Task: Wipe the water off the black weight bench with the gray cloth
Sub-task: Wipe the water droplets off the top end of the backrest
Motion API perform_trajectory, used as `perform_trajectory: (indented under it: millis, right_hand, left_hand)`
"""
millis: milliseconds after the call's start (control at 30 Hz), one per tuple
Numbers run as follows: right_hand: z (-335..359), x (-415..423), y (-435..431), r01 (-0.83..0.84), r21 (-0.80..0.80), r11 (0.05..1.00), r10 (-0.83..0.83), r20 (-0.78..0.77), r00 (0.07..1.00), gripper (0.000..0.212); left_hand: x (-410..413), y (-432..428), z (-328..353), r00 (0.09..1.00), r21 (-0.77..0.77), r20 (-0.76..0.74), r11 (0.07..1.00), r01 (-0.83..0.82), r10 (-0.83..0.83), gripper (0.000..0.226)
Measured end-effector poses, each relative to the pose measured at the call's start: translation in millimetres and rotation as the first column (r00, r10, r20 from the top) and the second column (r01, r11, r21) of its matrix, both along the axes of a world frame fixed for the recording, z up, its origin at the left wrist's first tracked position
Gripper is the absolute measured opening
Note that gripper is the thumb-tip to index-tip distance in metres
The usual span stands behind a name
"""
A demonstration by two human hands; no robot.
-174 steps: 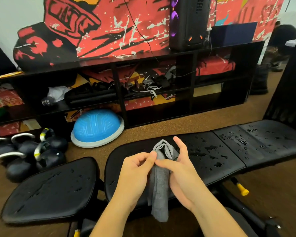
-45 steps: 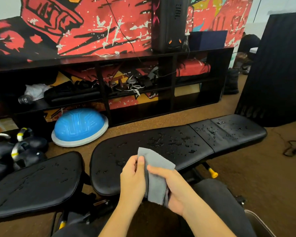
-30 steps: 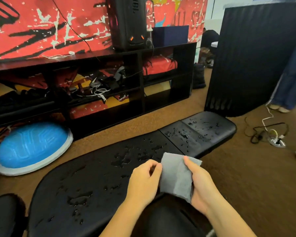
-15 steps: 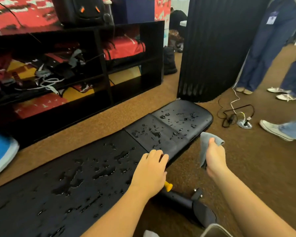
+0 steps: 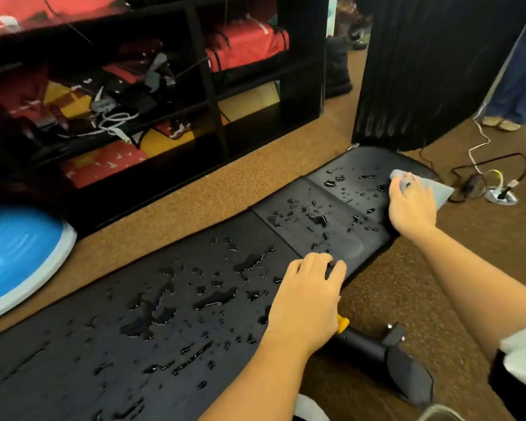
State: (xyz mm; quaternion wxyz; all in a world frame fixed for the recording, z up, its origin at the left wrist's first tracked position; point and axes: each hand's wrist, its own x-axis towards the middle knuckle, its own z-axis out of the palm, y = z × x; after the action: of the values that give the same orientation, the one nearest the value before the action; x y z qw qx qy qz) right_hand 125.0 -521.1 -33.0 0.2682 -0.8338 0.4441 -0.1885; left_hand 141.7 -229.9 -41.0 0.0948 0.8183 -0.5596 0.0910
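Clasping the gray cloth (image 5: 436,189) in our right grip (image 5: 410,206) on the far end of the black counter (image 5: 73,354), likely to wipe inward; left grip (image 5: 308,299) released, bracing us.

Gym: padded bench (image 5: 195,314), blue balance dome (image 5: 16,253), rubber crumb floor (image 5: 255,177), shelf (image 5: 213,86) stuffed with straps and red pads.

A gray cloth (image 5: 434,189) shows pale on the glossy black weight bench (image 5: 58,369), with a blue, white-rimmed dome (image 5: 16,253) and red bags (image 5: 243,47) beyond it, speckled brown carpet (image 5: 255,174) around it and a yellow knob (image 5: 343,324) beneath it.
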Motion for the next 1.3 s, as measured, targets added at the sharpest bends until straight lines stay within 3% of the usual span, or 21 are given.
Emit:
perform_trajectory:
  millis: [100, 167, 367, 467, 600, 767, 967, 1167, 1300]
  right_hand:
    - [-7, -14, 25, -0.137, -0.128, 0.982, 0.127, -0.085, 0.988, 0.062]
    - [-5, -25, 32, -0.213, -0.082, 0.974, 0.21, -0.044, 0.977, 0.061]
    - [12, -7, -36, -0.231, -0.145, 0.962, 0.196, -0.219, 0.956, 0.051]
    - [6, 12, -54, -0.196, -0.096, 0.976, 0.171, -0.219, 0.961, 0.053]
    - [17, 1, -1, -0.386, -0.131, 0.913, 0.339, -0.284, 0.897, 0.051]
    - [4, -38, 11, -0.508, -0.094, 0.856, 0.486, -0.191, 0.853, 0.052]
    - [27, 11, -40, -0.335, -0.124, 0.934, 0.274, -0.352, 0.895, 0.051]
    - [16, 57, -69, -0.391, -0.136, 0.91, 0.308, -0.411, 0.858, 0.051]
    - [15, 43, -33, -0.557, -0.128, 0.82, 0.425, -0.514, 0.745, 0.053]
  left_hand:
    - [-2, 1, -2, 1.0, -0.005, 0.008, 1.0, 0.0, 0.0, 0.073]
    - [-1, 1, -5, 0.999, -0.005, 0.033, 1.0, -0.01, 0.011, 0.077]
    - [-2, -2, -6, 0.998, -0.017, 0.052, 0.999, -0.03, 0.031, 0.072]
    - [-3, -1, -3, 0.999, -0.013, 0.028, 0.999, -0.031, 0.031, 0.067]
    - [-4, 0, 0, 1.0, -0.005, 0.006, 1.0, -0.021, 0.021, 0.065]
    - [-2, -1, 1, 0.999, -0.002, 0.031, 0.999, -0.038, 0.038, 0.07]
    - [-2, 0, 0, 0.999, 0.006, 0.031, 0.999, -0.04, 0.04, 0.066]
    - [-2, -1, 1, 0.999, 0.019, 0.013, 0.999, -0.032, 0.032, 0.072]
    - [-2, 0, 2, 1.0, 0.015, 0.012, 0.999, -0.028, 0.028, 0.069]
